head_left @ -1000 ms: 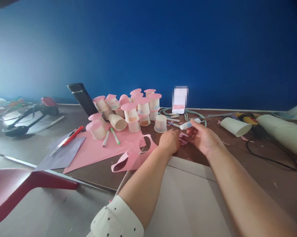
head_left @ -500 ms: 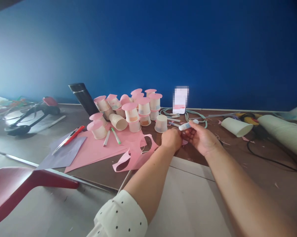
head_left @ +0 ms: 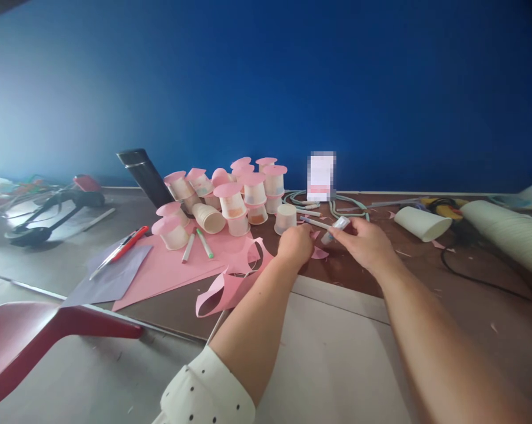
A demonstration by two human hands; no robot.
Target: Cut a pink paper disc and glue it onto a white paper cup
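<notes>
My right hand (head_left: 366,242) is closed on a small white glue stick (head_left: 340,224) with pale blue print, its lower end tilted down toward the table. To its left, my left hand (head_left: 296,244) has its fingers curled at a small pink paper piece (head_left: 320,253), and the back of the hand hides most of the fingertips. An upturned white paper cup (head_left: 286,218) stands just behind my left hand. A pen with a purple end (head_left: 314,223) lies between the two hands, partly covered by the right one.
Several cups topped with pink paper (head_left: 231,206) stand stacked left of centre, beside a black flask (head_left: 144,176). Pink sheets (head_left: 159,277), a red cutter (head_left: 131,242) and markers lie left. Right are a lying cup (head_left: 422,224) and a cup stack (head_left: 504,235). A phone (head_left: 321,176) stands behind.
My right hand has turned the glue stick from nearly level to slanting downward. My left hand has shifted slightly left, away from the right hand, and more of the pink paper piece shows.
</notes>
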